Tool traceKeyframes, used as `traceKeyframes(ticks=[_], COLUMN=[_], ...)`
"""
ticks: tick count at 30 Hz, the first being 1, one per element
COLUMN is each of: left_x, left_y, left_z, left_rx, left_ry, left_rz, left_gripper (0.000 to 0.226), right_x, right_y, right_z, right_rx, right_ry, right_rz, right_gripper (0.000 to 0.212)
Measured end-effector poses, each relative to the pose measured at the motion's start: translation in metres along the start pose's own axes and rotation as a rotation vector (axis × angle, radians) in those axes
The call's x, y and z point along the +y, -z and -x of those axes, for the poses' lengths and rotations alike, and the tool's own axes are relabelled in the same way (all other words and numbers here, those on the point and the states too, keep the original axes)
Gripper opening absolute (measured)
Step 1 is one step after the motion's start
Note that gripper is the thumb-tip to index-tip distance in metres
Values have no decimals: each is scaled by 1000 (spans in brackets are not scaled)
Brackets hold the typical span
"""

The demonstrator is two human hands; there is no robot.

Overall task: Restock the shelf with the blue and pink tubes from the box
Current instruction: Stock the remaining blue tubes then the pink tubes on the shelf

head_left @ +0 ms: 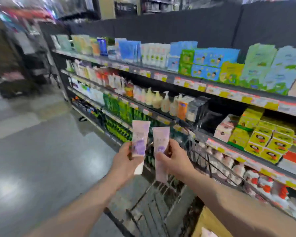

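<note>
A long shelf point(186, 79) with many rows runs along the right side. It is full of boxes, bottles and packs. The shiny grey floor point(32, 151) is on the left. A wire cart point(154, 202) stands below the arms, next to the shelf. A corner of a brown box point(210, 221) shows at the bottom, right of the cart. Both hands are held up over the cart, in front of the lower rows. The left hand point(125, 161) has its grip closed round a pink tube point(140, 134), with the white cap pointing down. The right hand point(177, 159) has its grip closed round a second pink tube point(161, 135), thumb across the front. The two tubes stand up side by side, close but not touching. Everything is blurry, so the words on them cannot be read.
</note>
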State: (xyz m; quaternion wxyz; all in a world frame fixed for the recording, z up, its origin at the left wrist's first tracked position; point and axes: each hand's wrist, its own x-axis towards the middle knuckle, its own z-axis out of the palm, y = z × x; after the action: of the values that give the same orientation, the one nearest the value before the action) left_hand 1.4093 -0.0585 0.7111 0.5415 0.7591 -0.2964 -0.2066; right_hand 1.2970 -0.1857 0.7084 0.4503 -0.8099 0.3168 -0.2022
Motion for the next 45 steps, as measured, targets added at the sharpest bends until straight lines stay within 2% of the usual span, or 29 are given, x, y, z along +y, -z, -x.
traceKeyframes(ticks=[3, 8, 14, 20, 25, 37, 45], left_x=[-13, -29, -40, -49, -58, -35, -36], left_y=[83, 219, 315, 355, 386, 423, 430], left_z=[1, 12, 7, -25, -74, -301, -410], left_rx=[62, 169, 275, 295, 295, 235, 169], left_ry=[-15, -45, -54, -49, -59, -105, -141], left_rz=[-37, -19, 17, 37, 27, -25, -6], left_gripper=[31, 35, 31, 29, 29, 34, 36], right_x=[-58, -152, -227, -266, -284, -314, -311], right_y=[-60, -157, -221, -260, -293, -310, -317], right_z=[-5, -10, -17, -54, -108, -323, -418], right_rx=[-16, -25, -79, -86, -96, -52, -30], right_ry=[27, 95, 139, 169, 191, 222, 173], right_rz=[-63, -87, -60, -20, -78, -89, -82], right_gripper=[27, 24, 27, 25, 37, 29, 31])
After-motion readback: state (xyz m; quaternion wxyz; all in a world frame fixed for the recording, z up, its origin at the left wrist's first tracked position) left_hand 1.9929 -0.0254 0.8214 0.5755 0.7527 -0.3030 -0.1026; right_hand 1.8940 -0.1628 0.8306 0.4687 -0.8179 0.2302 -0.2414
